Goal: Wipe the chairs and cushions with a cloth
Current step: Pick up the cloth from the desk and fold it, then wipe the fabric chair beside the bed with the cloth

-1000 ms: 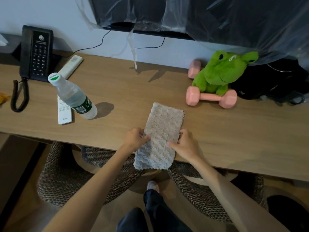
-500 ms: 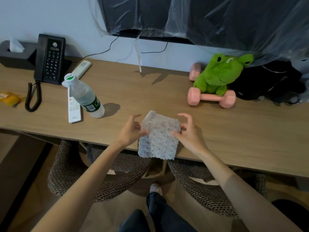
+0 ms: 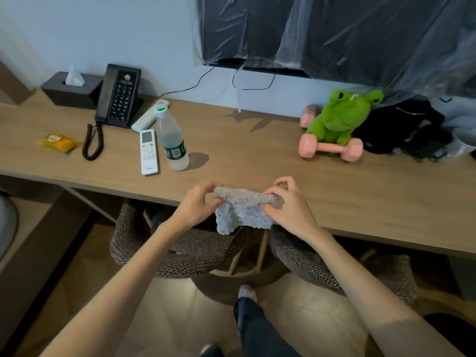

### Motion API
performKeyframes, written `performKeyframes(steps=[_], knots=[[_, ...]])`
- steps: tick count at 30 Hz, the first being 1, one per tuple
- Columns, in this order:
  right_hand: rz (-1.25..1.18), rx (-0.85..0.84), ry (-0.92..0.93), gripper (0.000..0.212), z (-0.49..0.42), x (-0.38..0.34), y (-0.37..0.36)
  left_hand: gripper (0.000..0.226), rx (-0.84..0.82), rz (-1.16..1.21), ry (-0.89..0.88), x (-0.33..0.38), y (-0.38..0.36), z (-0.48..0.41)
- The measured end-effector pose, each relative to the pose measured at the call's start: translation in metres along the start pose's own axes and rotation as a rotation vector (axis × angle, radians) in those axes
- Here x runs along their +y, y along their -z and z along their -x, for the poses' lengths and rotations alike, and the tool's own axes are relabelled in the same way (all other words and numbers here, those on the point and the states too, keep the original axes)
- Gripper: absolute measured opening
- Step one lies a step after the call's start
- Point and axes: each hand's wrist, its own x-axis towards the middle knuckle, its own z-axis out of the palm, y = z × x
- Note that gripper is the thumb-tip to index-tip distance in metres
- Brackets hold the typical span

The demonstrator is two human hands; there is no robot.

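I am pinching the cloth (image 3: 244, 211) by both ends, left hand (image 3: 197, 203) and right hand (image 3: 287, 206) each gripping it above the bench (image 3: 257, 155) edge, probably folding it compact for wiping the chairs (image 3: 185, 256) below

Wooden desk (image 3: 257, 155). Water bottle (image 3: 172, 143) upright. White remote (image 3: 148, 152) just left of bottle, second remote (image 3: 149, 115) behind it. Phone (image 3: 119, 96) and tissue box (image 3: 72, 90) back-left, orange packet (image 3: 58, 143) far left. Well right of bottle: pink dumbbell (image 3: 331, 148), frog plush (image 3: 340, 117), black bag (image 3: 404, 130).
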Motion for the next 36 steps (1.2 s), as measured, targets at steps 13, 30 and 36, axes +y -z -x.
performKeyframes(steps=[13, 30, 36], knots=[[-0.394, 0.065, -0.039, 0.023, 0.111, -0.086, -0.082, 0.044, 0.046, 0.194, 0.155, -0.048, 0.04, 0.146], [0.0, -0.061, -0.067, 0.053, 0.101, -0.063, -0.148, 0.051, -0.042, -0.348, 0.152, -0.126, 0.041, 0.208], [0.125, -0.116, -0.088, 0.078, 0.088, -0.059, -0.215, 0.066, -0.2, -0.511, 0.186, -0.175, 0.047, 0.18]])
